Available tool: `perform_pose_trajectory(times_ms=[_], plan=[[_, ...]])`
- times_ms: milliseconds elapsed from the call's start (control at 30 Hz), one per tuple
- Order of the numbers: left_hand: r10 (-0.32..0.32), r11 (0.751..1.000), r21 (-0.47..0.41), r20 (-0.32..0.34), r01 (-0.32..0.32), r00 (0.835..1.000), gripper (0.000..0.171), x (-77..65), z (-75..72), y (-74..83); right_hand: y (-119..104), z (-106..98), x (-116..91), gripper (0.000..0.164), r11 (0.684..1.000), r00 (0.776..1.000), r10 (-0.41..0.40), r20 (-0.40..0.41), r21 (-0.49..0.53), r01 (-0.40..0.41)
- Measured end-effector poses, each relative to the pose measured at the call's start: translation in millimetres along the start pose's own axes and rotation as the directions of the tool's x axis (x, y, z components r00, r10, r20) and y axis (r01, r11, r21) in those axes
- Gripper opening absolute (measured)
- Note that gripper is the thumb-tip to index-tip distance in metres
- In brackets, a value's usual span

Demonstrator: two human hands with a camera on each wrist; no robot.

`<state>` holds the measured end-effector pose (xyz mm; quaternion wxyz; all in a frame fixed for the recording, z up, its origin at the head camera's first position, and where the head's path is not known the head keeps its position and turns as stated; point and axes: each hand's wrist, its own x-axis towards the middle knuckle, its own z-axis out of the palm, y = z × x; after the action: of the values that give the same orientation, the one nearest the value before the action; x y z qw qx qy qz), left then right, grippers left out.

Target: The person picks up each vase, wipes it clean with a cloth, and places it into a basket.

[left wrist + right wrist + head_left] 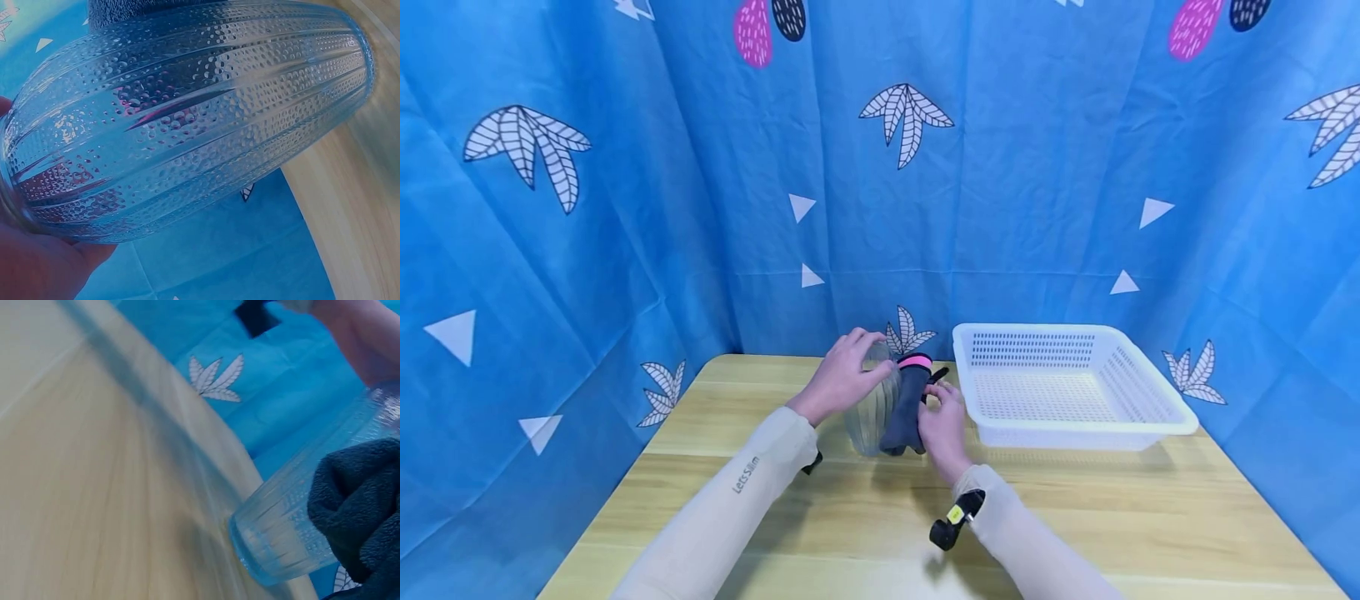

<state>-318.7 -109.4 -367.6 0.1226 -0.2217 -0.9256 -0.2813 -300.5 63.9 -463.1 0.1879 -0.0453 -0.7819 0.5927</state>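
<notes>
My left hand (844, 377) grips a clear, ribbed glass vase (865, 423) near its mouth; the vase stands upright on the table. Raised dots cover the glass (269, 94) in the left wrist view. Against the vase's right side hangs a dark grey terry cloth (904, 412) with a pink band near its top. My right hand (943, 423) holds this cloth from the right, with thumb and fingers at its edge. A short black piece (938, 375) sticks out above those fingers. In the right wrist view the bunched cloth (359, 500) overlaps the vase (281, 537).
A white perforated plastic basket (1075, 429) stands on the right of the wooden table (880, 533), close beside my right hand. Blue patterned curtain (880, 208) hangs behind the table and along both sides. Black wrist camera straps (958, 517) sit on the sleeves.
</notes>
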Motion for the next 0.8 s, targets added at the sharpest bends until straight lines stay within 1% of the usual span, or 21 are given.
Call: perform_pose_trajectory(times_ms=[33,100,133,200,267,300,367,433,467,567,633,733,800], plan=[[-0.001,1.000,0.002,0.001,0.001,1.000,0.053,-0.2,0.3,-0.2,0.0,0.2,-1.1,0.024,0.999,1.000,-0.025,-0.012,-0.027,0.025],[-0.003,1.000,-0.004,-0.002,0.003,1.000,0.053,-0.8,0.8,-0.4,0.8,1.0,-3.6,0.027,0.999,0.999,-0.039,0.008,-0.008,0.039],[-0.004,1.000,-0.004,-0.001,0.004,1.000,0.053,-1.1,1.2,-0.4,0.6,1.3,-5.4,0.029,0.999,0.999,-0.028,0.032,0.021,0.027],[-0.006,1.000,-0.003,-0.003,0.006,1.000,0.053,-1.1,2.4,-0.3,1.4,2.2,-9.2,0.037,0.995,0.995,0.022,0.095,0.093,-0.031],[-0.004,1.000,-0.001,-0.001,0.004,1.000,0.053,-0.8,3.8,0.1,2.6,4.2,-13.0,0.046,0.975,0.983,0.051,0.174,0.203,-0.087],[-0.005,1.000,0.002,-0.001,0.005,1.000,0.054,-0.7,4.5,0.2,1.9,5.4,-14.3,0.050,0.964,0.976,0.050,0.210,0.244,-0.102],[-0.004,1.000,0.009,-0.002,0.004,1.000,0.054,-0.1,5.6,0.2,-0.2,8.4,-15.7,0.055,0.940,0.961,0.031,0.276,0.318,-0.122],[-0.001,1.000,0.013,-0.004,0.001,1.000,0.055,0.1,6.4,-0.7,-4.3,11.1,-16.0,0.057,0.918,0.947,-0.014,0.321,0.379,-0.115],[-0.002,1.000,0.012,-0.006,0.002,1.000,0.054,-0.3,6.4,-1.0,-7.2,11.9,-15.7,0.058,0.918,0.944,-0.028,0.328,0.383,-0.105],[-0.005,1.000,-0.001,-0.013,0.005,1.000,0.051,-0.7,6.2,-2.6,-16.3,10.3,-15.2,0.064,0.939,0.947,-0.079,0.311,0.342,-0.035],[-0.005,1.000,-0.014,-0.015,0.005,1.000,0.048,-0.8,5.6,-3.3,-22.1,7.8,-14.3,0.066,0.956,0.951,-0.128,0.280,0.291,0.043],[0.008,0.999,-0.036,-0.018,-0.008,1.000,0.045,0.4,4.3,-3.9,-24.6,5.5,-12.4,0.068,0.963,0.947,-0.201,0.251,0.229,0.144],[0.020,0.999,-0.037,-0.018,-0.021,1.000,0.045,1.3,3.1,-4.1,-22.4,4.9,-12.0,0.069,0.966,0.945,-0.209,0.252,0.201,0.160]])
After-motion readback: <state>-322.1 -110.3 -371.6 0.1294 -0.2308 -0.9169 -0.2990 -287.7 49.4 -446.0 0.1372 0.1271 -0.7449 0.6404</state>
